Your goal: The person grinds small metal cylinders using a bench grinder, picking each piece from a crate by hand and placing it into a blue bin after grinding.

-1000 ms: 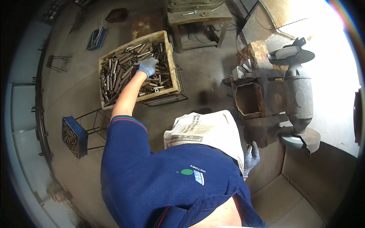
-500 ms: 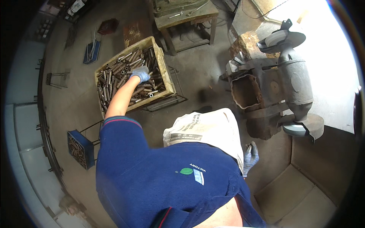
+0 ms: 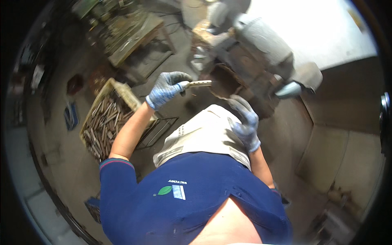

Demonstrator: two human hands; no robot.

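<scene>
Metal tube (image 3: pixel 199 83) looking rigid, light, maybe slick; left hand (image 3: pixel 166 87) is gripping its end just beside grinder (image 3: pixel 261 53), right hand (image 3: pixel 244 122) hovering half-open, holding nothing

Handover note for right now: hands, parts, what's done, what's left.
Left hand: gloved, shut on a short metal tube, raised toward the bench grinder.
Right hand: gloved, open, holds nothing, hovers over the cloth on the lap.
Crate of metal tubes on the floor at left, still well filled.
Done: one tube picked. Left: probably working it at the grinder, then the rest of the crate.
</scene>
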